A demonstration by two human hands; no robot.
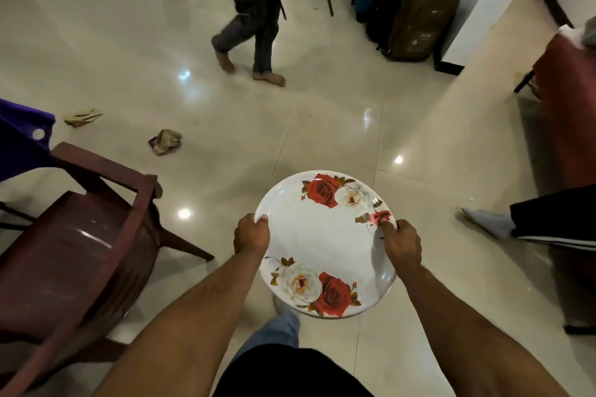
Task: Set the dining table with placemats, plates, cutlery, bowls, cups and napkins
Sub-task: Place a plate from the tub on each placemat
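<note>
A round white plate (322, 242) with red and white roses printed at its far and near edges is held level above the tiled floor. My left hand (251, 235) grips its left rim, thumb on top. My right hand (401, 243) grips the right rim, thumb over the rose print. No dining table surface shows in this view.
A dark red plastic chair (80, 235) stands close at the left, beside a purple cloth (19, 138). Crumpled paper (165, 140) lies on the floor. A person (254, 26) walks barefoot ahead. Bags (416, 19) stand at the far right; another person's foot (487, 222) is at the right.
</note>
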